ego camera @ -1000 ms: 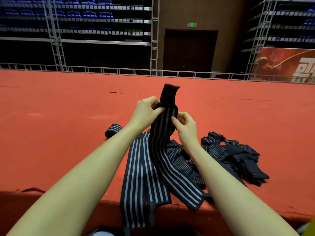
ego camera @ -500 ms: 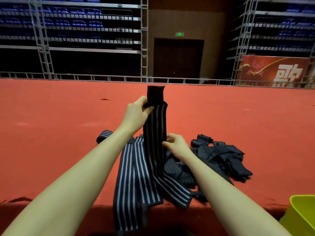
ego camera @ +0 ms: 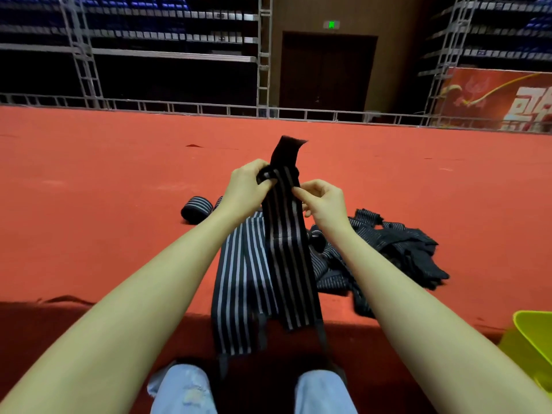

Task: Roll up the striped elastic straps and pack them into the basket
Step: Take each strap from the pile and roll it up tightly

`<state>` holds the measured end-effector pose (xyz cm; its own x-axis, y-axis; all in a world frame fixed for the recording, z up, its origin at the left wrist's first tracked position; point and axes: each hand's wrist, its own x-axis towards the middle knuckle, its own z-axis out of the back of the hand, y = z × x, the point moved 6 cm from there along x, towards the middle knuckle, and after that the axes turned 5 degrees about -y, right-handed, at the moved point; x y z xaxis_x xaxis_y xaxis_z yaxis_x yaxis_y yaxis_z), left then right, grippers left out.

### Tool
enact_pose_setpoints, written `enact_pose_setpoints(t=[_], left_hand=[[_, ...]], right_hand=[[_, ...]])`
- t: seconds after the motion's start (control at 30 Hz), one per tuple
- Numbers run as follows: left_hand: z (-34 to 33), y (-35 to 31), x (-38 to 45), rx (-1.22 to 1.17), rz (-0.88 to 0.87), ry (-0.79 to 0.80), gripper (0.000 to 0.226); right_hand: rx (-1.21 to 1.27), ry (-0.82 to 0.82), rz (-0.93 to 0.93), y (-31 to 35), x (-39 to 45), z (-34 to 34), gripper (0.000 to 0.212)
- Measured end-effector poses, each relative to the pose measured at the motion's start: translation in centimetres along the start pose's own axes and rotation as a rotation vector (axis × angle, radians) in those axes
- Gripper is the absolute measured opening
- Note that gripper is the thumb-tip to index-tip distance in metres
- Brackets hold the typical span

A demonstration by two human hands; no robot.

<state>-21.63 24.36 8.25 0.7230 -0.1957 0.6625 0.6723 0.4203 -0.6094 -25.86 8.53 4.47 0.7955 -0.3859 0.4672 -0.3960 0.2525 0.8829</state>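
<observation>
Gripping strap (ego camera: 285, 222) edges, left hand (ego camera: 246, 189), right hand (ego camera: 324, 200), basket (ego camera: 534, 348) rightward

Held strap (ego camera: 286, 234): black elastic, pale lengthwise stripes, plain black end tab sticking up, top pinched at both edges, rest hangs down over the red platform's front edge

Flat strap (ego camera: 239, 282): same striped pattern, lies unrolled just left of the held one, lower end drooping over the edge

Rolled strap (ego camera: 195, 208): tight roll lying on the platform, far left

Strap pile (ego camera: 397, 249): loose tangle on the platform, right side

Basket (ego camera: 531, 348): yellow-green, bottom right, only partly in view
</observation>
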Motion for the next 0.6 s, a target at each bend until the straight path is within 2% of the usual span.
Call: enact_pose_setpoints(t=[0.1,0.23,0.4,0.6], left_hand=[[0.0,0.2,-0.2,0.029,0.001,-0.015,0.013],[-0.2,0.9,-0.6,0.129,-0.026,-0.033,0.014],[-1.1,1.0,-1.4,0.254,-0.094,-0.009,0.022],[-1.2,0.2,-1.1,0.375,-0.152,-0.040,0.027]], right_hand=[[-0.007,0.132,-0.067,-2.0,-0.9,-0.6,0.007],[-0.225,0.323,-0.124,-6.1,-2.5,-0.8,0.007],[-0.321,0.315,-0.121,-7.3,-3.5,-0.7,0.013],[-0.228,0.301,-0.116,-5.5,-4.0,-0.6,0.010]])
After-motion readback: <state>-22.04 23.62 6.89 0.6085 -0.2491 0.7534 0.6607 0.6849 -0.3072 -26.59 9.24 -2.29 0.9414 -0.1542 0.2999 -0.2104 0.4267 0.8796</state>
